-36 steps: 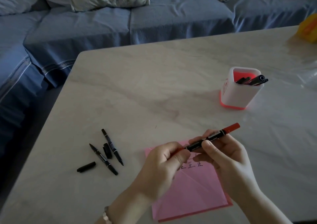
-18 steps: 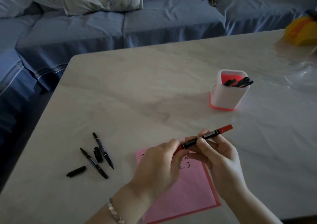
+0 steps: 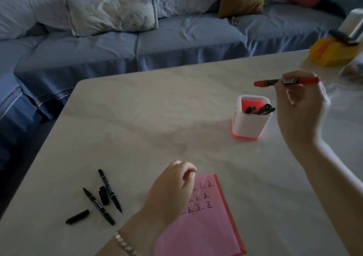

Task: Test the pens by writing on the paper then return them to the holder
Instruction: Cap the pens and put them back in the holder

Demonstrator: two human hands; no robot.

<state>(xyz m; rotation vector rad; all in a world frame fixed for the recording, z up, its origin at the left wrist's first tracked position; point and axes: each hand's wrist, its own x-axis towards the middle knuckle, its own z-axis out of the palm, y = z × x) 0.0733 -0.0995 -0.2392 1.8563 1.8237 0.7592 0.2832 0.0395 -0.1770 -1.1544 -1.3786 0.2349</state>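
Observation:
My right hand [image 3: 300, 108] pinches a red-capped marker [image 3: 265, 82], held level above and just right of the white pen holder [image 3: 249, 124]. The holder has a red inside and base, and black pens [image 3: 260, 109] stick out of it. My left hand [image 3: 172, 189] hovers with loosely curled fingers over the left edge of the pink paper [image 3: 204, 222], holding nothing. Several written characters show on the paper. Two uncapped black pens [image 3: 99, 206] and two loose black caps [image 3: 77, 216] lie on the table to the left.
The marble table [image 3: 157, 118] has its left edge and a rounded far corner close to a blue sofa [image 3: 137, 45] with cushions. A yellow object [image 3: 334, 52] with a dark thing on top sits at the far right.
My right hand has carried the red marker up and right from above the paper to over the holder. My left hand has let go of the marker and stays by the paper.

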